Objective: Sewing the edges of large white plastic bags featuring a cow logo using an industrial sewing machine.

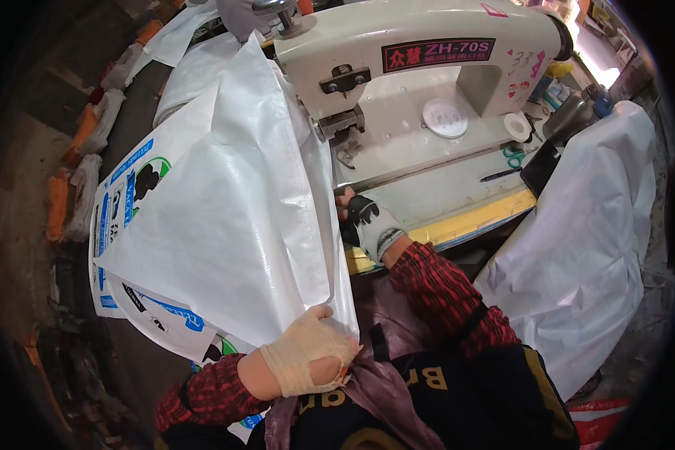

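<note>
A large white woven plastic sack (232, 195), printed in blue, green and black, spreads across the left and middle of the head view. At its near corner my left hand (307, 356), in a beige fingerless glove, is closed on the edge. My right hand (371, 225), in a black and white fingerless glove, lies at the front of the sewing machine (397, 82), its curled fingers gripping the sack's right edge. That edge runs up beside the machine's needle area (343, 127). The tips of the right fingers are partly hidden by the sack and glove.
The worktable's yellow front edge (457, 225) lies right of my hand. On it are green-handled scissors (513, 156), a pen (500, 174), and a white thread spool (516, 127). Another white sack (577, 240) hangs at the right. More sacks (195, 79) lie at the far left.
</note>
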{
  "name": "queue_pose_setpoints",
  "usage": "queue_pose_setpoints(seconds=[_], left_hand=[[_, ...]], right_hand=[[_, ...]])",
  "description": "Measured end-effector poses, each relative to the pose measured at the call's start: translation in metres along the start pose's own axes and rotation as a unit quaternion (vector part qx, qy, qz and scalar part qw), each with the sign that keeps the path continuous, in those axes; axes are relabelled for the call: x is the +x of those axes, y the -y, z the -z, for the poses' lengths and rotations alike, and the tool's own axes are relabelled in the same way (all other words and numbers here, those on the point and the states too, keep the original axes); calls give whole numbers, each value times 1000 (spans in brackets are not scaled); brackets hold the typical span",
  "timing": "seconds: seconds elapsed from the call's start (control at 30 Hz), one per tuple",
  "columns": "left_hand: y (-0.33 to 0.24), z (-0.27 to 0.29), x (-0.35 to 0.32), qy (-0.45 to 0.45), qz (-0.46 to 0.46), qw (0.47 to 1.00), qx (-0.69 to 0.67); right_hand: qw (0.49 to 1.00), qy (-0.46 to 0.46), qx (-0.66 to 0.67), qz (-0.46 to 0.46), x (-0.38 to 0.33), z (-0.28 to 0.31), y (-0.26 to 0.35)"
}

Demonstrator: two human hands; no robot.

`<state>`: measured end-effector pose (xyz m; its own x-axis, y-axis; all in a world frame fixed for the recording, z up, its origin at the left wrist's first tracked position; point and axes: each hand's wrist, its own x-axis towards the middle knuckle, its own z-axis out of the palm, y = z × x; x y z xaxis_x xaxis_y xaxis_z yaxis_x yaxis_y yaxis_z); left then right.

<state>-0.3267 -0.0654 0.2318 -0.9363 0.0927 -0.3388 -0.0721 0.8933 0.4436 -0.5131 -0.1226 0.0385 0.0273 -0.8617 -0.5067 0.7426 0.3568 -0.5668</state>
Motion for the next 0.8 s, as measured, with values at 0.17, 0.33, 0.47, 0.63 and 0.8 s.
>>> queue_pose_setpoints(seconds=[0.17, 0.33, 0.47, 0.63, 0.8], left_hand=[[-2, 6, -2, 6, 0, 999, 38], [-2, 22, 0, 7, 38, 997, -63], [2, 22, -1, -15, 40, 995, -88], [1, 6, 8, -59, -67, 990, -112], [-2, 10, 22, 0, -65, 994, -88]], right_hand=[[846, -80, -507, 148, 15, 0, -1], [907, -128, -399, 45, 2, -24, 20], [863, -162, -477, 26, -34, -58, 43], [797, -170, -568, 116, -12, -20, 18], [776, -166, -606, 57, -36, -28, 32]])
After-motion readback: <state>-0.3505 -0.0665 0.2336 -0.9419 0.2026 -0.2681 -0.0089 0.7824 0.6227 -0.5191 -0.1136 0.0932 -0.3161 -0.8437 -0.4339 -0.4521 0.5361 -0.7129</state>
